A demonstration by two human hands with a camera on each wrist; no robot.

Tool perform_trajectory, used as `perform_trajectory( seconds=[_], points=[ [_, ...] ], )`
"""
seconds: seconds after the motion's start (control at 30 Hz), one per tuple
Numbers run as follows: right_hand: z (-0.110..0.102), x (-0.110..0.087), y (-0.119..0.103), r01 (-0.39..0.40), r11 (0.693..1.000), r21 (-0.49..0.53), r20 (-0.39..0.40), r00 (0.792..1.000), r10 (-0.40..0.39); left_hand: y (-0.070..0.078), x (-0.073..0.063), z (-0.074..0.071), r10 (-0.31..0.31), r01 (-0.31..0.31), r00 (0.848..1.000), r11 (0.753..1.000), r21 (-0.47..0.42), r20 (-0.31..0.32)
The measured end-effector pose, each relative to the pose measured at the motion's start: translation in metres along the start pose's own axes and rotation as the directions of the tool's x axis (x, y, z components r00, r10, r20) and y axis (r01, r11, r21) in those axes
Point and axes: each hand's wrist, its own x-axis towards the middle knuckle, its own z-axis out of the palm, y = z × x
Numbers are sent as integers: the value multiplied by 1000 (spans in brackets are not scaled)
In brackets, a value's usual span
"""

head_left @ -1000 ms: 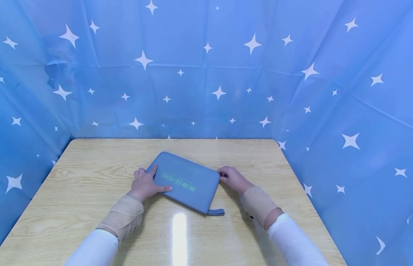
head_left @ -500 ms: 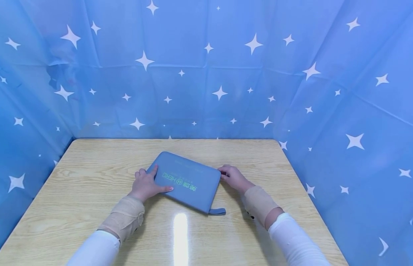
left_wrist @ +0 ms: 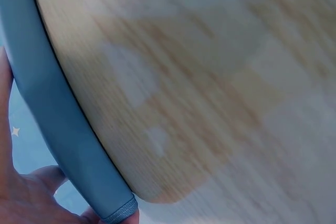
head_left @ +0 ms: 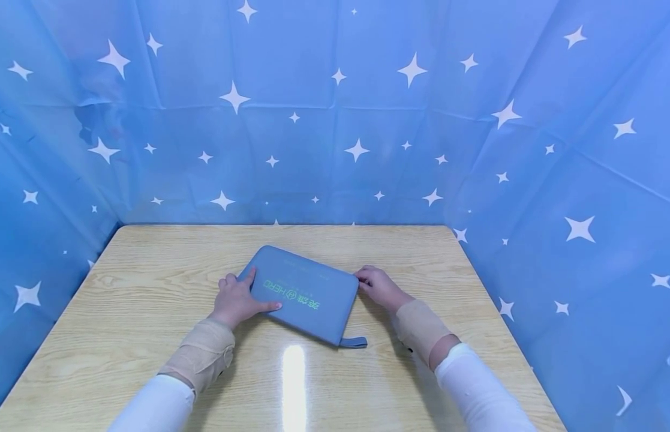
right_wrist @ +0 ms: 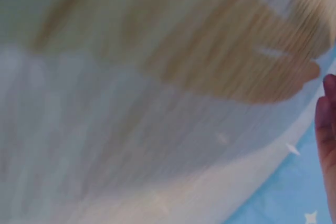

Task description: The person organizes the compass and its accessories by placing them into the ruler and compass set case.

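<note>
A flat blue-grey pouch (head_left: 308, 288) with green lettering and a short strap loop (head_left: 354, 342) lies slanted on the wooden table. My left hand (head_left: 234, 300) rests on its left end, thumb and forefinger spread over the cover and the other fingers beyond the edge. In the left wrist view the pouch (left_wrist: 58, 98) shows its long side, with the left hand (left_wrist: 26, 198) at one end. My right hand (head_left: 380, 288) pinches with curled fingertips at the far right corner; what lies between them is hidden. Only part of the right hand (right_wrist: 328, 135) enters the right wrist view.
The light wooden table (head_left: 167, 258) has rounded far corners. Blue curtains (head_left: 291, 66) with white stars hang behind it and along both sides. A bright light reflection (head_left: 294, 384) lies on the tabletop near the front.
Hands and pouch keep nearly the same places. The whole head view has shifted by a few pixels.
</note>
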Motion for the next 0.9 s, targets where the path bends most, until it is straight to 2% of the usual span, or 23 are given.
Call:
perform_trajectory(
  seconds=[0.1,0.27,0.73,0.9],
  points=[
    [-1,1,-1,30,998,-54,25,999,-29,0,0,0,-6,6,1000,1000,-12,-1],
    [-2,4,-1,41,996,-82,61,998,-36,0,0,1,-8,8,1000,1000,-22,3],
    [-5,12,-13,-13,966,-259,154,987,54,-2,2,3,-9,9,1000,1000,-28,-16],
    [-9,9,-13,66,943,-327,147,989,-19,-3,2,5,-6,5,1000,1000,-20,-22]
  ],
)
